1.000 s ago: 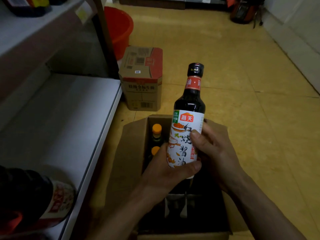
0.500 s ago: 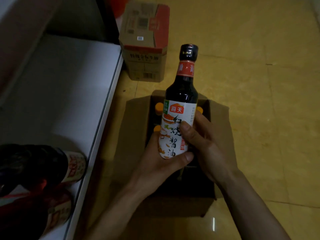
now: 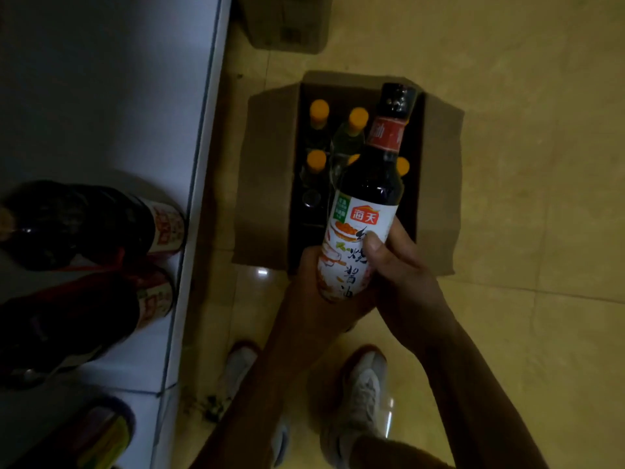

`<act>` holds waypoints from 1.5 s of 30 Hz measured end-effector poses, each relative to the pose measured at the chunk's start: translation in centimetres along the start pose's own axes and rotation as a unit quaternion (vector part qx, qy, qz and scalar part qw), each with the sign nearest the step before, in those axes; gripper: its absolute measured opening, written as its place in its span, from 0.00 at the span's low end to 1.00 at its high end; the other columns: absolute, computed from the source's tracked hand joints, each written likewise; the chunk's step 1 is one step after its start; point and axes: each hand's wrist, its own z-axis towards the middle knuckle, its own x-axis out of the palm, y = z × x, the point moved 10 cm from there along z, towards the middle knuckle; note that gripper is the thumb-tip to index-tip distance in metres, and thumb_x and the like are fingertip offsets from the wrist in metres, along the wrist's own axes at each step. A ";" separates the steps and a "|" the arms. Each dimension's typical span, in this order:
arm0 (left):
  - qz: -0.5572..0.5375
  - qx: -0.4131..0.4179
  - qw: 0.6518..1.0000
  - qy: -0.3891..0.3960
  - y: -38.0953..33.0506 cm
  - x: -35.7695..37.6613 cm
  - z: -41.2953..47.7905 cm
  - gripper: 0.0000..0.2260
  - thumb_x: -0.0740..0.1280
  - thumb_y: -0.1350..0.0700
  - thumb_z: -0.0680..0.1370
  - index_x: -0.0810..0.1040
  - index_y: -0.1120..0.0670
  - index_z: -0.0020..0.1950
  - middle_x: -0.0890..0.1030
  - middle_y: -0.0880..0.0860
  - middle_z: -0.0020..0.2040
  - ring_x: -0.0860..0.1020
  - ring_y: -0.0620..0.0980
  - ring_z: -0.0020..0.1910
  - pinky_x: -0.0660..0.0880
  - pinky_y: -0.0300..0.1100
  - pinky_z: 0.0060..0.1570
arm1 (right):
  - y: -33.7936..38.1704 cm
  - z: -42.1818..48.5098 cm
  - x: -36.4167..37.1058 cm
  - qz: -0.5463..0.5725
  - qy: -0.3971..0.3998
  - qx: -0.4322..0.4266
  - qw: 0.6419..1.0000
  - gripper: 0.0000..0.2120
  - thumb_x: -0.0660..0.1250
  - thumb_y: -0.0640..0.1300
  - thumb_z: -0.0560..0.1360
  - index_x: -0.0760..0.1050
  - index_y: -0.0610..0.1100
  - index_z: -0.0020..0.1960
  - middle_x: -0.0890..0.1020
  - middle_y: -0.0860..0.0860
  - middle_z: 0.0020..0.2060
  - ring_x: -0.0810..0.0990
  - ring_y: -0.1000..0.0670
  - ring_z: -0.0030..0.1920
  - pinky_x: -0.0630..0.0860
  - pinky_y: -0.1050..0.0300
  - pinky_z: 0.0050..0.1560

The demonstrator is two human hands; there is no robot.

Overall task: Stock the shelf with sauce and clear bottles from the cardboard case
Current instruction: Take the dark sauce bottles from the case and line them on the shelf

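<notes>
A dark sauce bottle (image 3: 368, 184) with a white label and black cap is held upright above the open cardboard case (image 3: 267, 177). My left hand (image 3: 314, 299) grips its base from below and the left. My right hand (image 3: 402, 272) wraps the label from the right, thumb across the front. Inside the case stand several clear bottles (image 3: 351, 130) with orange caps. Two dark sauce bottles (image 3: 84, 225) stand on the white shelf (image 3: 111, 96) at the left, close to its front edge.
A closed cardboard box (image 3: 287, 25) sits on the tan tiled floor beyond the case. My shoes (image 3: 362, 394) stand below the case. Another bottle with a yellow-green label (image 3: 108, 434) is at the shelf's bottom left. The shelf's far half is bare.
The view has tilted further down, so the case now lies beneath the bottle and my shoes show. The bottle stays in both hands, closer to me.
</notes>
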 end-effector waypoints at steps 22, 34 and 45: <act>-0.024 0.023 0.996 0.080 -17.7 0.5 -27.9 0.28 0.80 0.55 0.70 0.73 0.53 0.66 0.86 0.50 0.55 0.85 0.45 0.52 0.80 0.37 0.47 | 20.4 -24.0 10.2 -0.059 -0.015 0.001 0.998 0.27 0.66 0.55 0.78 0.70 0.49 0.75 0.81 0.46 0.67 0.79 0.43 0.68 0.73 0.35 0.70; -0.002 0.146 0.986 0.085 -34.7 1.6 -43.4 0.26 0.76 0.52 0.75 0.70 0.48 0.71 0.84 0.47 0.61 0.83 0.42 0.58 0.79 0.33 0.50 | 38.7 -36.3 16.2 -0.092 0.038 -0.106 0.989 0.29 0.69 0.56 0.75 0.71 0.52 0.75 0.81 0.49 0.67 0.78 0.46 0.69 0.71 0.36 0.72; -0.003 0.270 0.962 0.039 -45.5 1.9 -52.4 0.25 0.75 0.48 0.76 0.70 0.42 0.70 0.84 0.42 0.61 0.82 0.42 0.60 0.80 0.43 0.60 | 51.6 -43.8 21.6 -0.169 0.127 -0.228 0.950 0.21 0.64 0.49 0.79 0.73 0.51 0.72 0.84 0.49 0.62 0.82 0.48 0.64 0.79 0.51 0.62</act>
